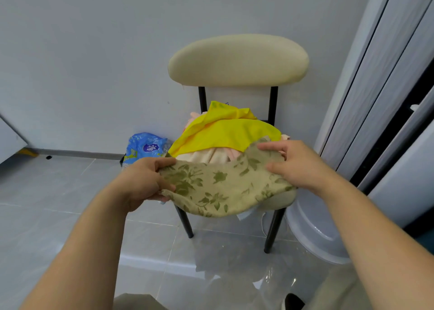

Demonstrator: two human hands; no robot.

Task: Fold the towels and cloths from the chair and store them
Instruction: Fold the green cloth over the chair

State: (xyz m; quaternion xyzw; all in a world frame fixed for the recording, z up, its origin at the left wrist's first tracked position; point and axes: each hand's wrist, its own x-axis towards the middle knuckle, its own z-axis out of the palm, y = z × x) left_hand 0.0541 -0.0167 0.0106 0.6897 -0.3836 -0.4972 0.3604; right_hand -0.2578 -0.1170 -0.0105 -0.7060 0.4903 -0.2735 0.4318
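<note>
Room to move lay mostly on the left, where grey glossy floor tiles (70, 192) ran bare to the pale wall (94, 51). On the right the chair (237, 60) stood hemmed in, with a white round basin (314, 229) just beside its front right leg and tall sliding door panels (387, 74) close behind that. The chair's padded cream backrest stood near the wall on black posts.

The floral cloth (223, 187), olive with darker leaf prints, was stretched over the seat's front edge, its lower hem sagging past the rim. The left hand (145, 180) gripped its left edge with fingers curled round the fabric. The right hand (298, 166) pinched its raised far right corner between thumb and fingers. The two hands were well apart, holding the cloth between them.

Behind it, the pile covered the seat: a yellow cloth (225, 131) draped on top, a cream towel (206, 155) beneath it, and pink fabric (196, 117) showing at the back left.

A blue plastic package (145, 146) sat on the floor by the wall, left of the chair. It bore a purple oval logo, but the writing was too small to read.

Light reflected off the tiles below the seat.
</note>
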